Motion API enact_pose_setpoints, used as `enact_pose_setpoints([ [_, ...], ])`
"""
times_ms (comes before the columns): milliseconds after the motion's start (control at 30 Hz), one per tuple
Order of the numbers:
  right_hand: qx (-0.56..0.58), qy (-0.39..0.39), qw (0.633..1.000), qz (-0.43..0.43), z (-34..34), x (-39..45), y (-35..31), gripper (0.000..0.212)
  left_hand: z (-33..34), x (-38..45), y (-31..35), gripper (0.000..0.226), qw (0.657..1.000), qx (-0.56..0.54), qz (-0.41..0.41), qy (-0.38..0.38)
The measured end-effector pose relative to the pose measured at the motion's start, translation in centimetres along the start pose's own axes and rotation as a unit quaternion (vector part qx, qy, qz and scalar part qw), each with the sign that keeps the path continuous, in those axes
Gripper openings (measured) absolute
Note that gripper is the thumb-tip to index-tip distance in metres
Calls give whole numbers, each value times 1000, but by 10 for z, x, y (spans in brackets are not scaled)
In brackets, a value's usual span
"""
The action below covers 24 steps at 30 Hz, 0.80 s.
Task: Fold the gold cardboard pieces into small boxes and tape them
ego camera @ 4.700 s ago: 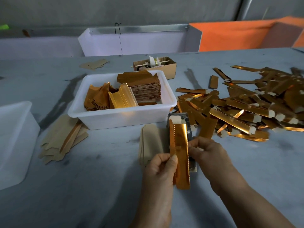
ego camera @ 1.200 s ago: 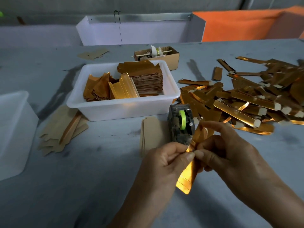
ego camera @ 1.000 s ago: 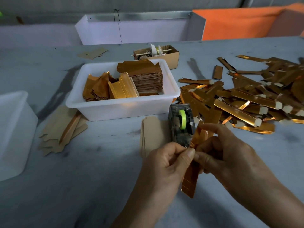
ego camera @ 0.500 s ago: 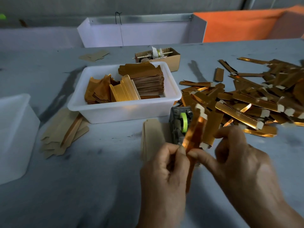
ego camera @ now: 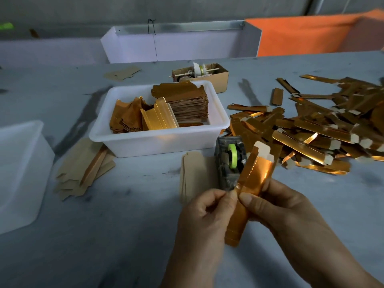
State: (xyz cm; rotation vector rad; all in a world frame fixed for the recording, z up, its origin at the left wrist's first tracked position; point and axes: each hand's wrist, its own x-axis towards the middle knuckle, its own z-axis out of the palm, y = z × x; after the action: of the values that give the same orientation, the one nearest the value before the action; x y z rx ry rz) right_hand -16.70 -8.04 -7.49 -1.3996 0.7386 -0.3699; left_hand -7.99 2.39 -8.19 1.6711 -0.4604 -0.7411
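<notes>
Right now my 2 hands, left hand (ego camera: 204, 213) and right hand (ego camera: 276, 206), pinch the half-folded gold cardboard piece (ego camera: 247, 188) above the table (ego camera: 124, 235), just before the tape dispenser (ego camera: 229, 161). If my pinch slackens, I reckon the seam springs open and any tape lands crooked.

Counts: two hands (ego camera: 239, 206); one tape dispenser (ego camera: 229, 161); two white tubs (ego camera: 158, 140); one brown carton (ego camera: 222, 76); finished gold boxes (ego camera: 311, 129) too heaped to count.

gold cardboard piece (ego camera: 252, 175): glossy foil, matt pale flaps | tub (ego camera: 162, 140): smooth white plastic | desk (ego camera: 83, 235): matt grey, scuffed
</notes>
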Motion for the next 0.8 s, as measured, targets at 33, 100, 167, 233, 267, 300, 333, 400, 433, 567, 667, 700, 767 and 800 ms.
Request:
enact_pose_setpoints([
  [33,5,-3,1000,6,0,0,1,28,-1,1,0,54,1000,6,-12,-4],
  [100,14,4,1000,13,1,-1,3,27,-1,3,-3,53,999,38,-3,31],
  [167,19,6,1000,11,1,-1,5,29,1,4,-4,37,987,91,57,119],
  [233,17,6,1000,7,2,-1,6,29,4,2,-6,30,961,159,158,162],
  [267,15,6,1000,4,3,-2,6,29,6,1,-8,28,950,184,195,162],
  [300,11,8,1000,0,4,-2,6,29,7,0,-9,27,943,199,216,157],
  [333,6,9,1000,-4,4,-2,6,29,7,-1,-11,24,942,203,222,149],
  [400,-3,6,1000,0,3,-1,7,29,4,0,-12,17,954,180,203,127],
  [433,-6,2,1000,4,1,-1,8,29,2,1,-13,13,967,148,177,108],
  [567,-15,-11,1000,24,-3,0,12,33,-6,3,-9,4,999,-33,7,-13],
  [667,-25,-13,999,41,-5,0,14,36,-10,5,-6,8,999,-18,-10,-44],
  [700,-26,-11,999,46,-6,0,14,35,-11,5,-6,9,999,-12,-11,-51],
  [767,-30,-2,998,61,-6,2,15,33,-12,6,-6,12,998,17,-18,-64],
  [800,-34,5,997,71,-6,3,16,30,-11,6,-6,15,997,41,-24,-68],
])
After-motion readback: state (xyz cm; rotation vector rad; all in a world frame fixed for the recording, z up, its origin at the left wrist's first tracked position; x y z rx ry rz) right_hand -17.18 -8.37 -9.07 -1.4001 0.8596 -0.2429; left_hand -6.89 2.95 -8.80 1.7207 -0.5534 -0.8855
